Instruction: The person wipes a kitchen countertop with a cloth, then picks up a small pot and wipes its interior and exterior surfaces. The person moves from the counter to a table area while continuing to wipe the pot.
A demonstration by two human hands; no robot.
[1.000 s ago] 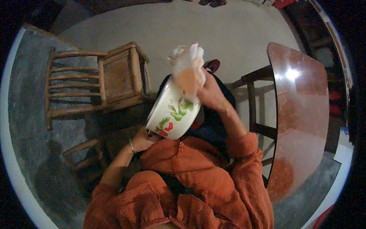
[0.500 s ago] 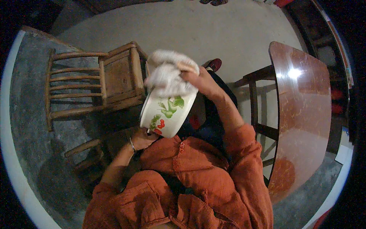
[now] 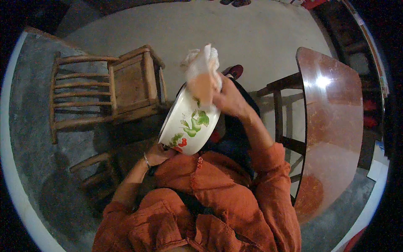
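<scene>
my left hand [image 3: 160, 155] grips the lower end of the white printed pot [image 3: 191, 126], which i hold tilted over my lap, well apart from the tabletop's [image 3: 331, 143] left edge. my right hand [image 3: 228, 100], partly blurred, clutches a white cloth [image 3: 206, 59] at the pot's upper end.

Over on the left I see a brown wooden chair with a slatted back [image 3: 133, 86]. Opposite, a glossy reddish-brown table [image 3: 333, 126] on dark legs [image 3: 278, 113] catches a white glare, and dark shoes [image 3: 241, 3] sit farther off on the grey floor [image 3: 268, 38].
</scene>
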